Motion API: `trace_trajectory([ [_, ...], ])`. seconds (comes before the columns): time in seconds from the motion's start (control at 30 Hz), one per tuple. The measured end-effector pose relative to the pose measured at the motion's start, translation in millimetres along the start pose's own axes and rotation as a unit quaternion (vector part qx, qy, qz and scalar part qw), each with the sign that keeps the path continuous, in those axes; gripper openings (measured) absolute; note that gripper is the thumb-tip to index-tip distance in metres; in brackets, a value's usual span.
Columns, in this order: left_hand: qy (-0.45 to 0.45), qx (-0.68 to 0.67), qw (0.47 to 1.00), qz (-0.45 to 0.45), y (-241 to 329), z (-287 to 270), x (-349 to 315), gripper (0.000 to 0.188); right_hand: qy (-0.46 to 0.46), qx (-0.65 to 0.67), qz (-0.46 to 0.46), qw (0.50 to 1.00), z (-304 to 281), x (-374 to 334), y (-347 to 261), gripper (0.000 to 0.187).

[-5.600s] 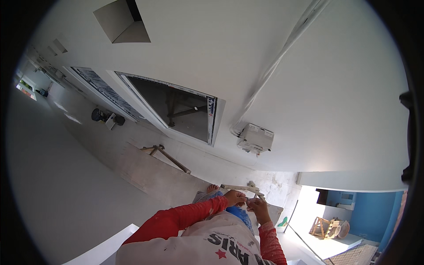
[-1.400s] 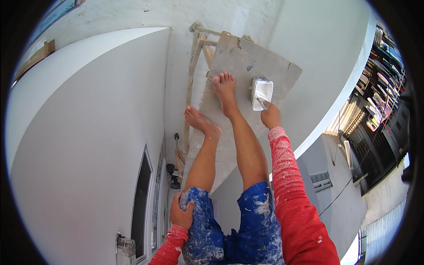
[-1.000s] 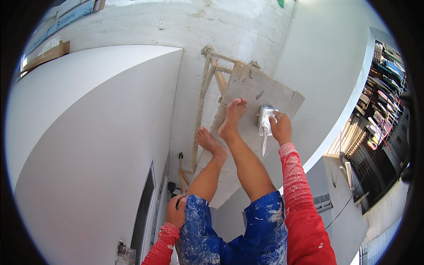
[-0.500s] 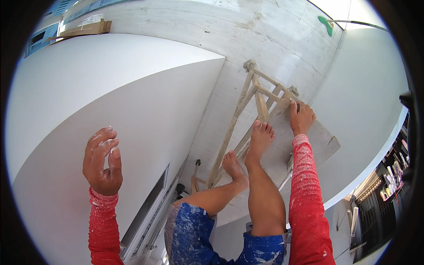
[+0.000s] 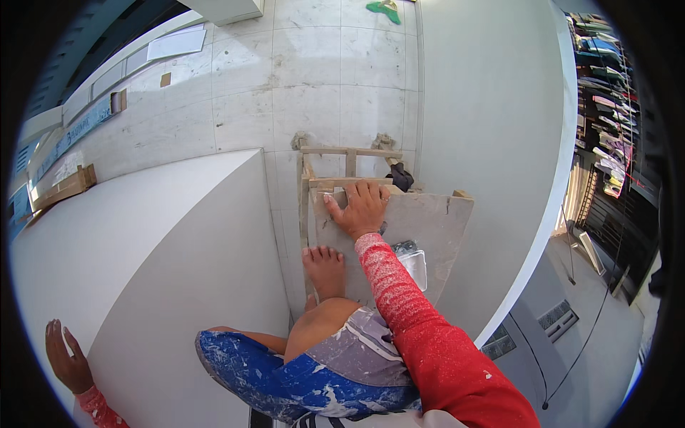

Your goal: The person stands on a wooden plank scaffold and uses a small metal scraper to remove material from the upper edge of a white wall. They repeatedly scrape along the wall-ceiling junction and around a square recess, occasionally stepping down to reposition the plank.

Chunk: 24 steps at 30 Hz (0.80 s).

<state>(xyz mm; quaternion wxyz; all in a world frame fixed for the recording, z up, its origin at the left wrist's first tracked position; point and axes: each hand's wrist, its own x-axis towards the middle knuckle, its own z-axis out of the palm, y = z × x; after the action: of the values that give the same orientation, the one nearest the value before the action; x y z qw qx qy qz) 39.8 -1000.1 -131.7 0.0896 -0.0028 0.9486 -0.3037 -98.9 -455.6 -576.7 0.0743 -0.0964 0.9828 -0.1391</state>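
My right hand grips the far edge of a grey board, its fingers bent over the edge by a wooden bar. The board lies on a wooden trestle frame. My left hand is out at the lower left with its fingers stretched, holding nothing; whether it touches the white wall I cannot tell. My bare foot is on or beside the board's left part. Right of my forearm sits a white plastic container with a dark object at its far end, partly hidden.
A dark cloth hangs at the frame's far right corner. Beyond lies a smeared tiled floor with a green broom head. A pale wall bounds the right side. A cardboard box sits at far left.
My view and body have turned, so the trestle now stands straight ahead. My left hand has moved down and outward, its fingers straightened. My right hand stays on the board's edge.
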Motion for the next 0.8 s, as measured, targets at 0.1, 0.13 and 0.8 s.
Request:
trace_trajectory([
  [0.1,-0.024,0.004,0.999,-0.034,-6.9,7.8,-4.0,0.025,-0.022,0.026,0.01,0.999,-3.3,-4.6,1.3,0.052],
  [0.13,-0.022,-0.005,0.999,-0.028,-9.4,12.4,-3.3,0.025,-0.012,0.025,0.023,0.999,-2.4,-5.6,1.8,0.052],
  [0.8,-0.021,-0.104,0.993,-0.053,20.0,13.7,27.3,0.035,0.029,0.201,0.032,0.979,-75.0,-25.3,18.6,0.026],
])
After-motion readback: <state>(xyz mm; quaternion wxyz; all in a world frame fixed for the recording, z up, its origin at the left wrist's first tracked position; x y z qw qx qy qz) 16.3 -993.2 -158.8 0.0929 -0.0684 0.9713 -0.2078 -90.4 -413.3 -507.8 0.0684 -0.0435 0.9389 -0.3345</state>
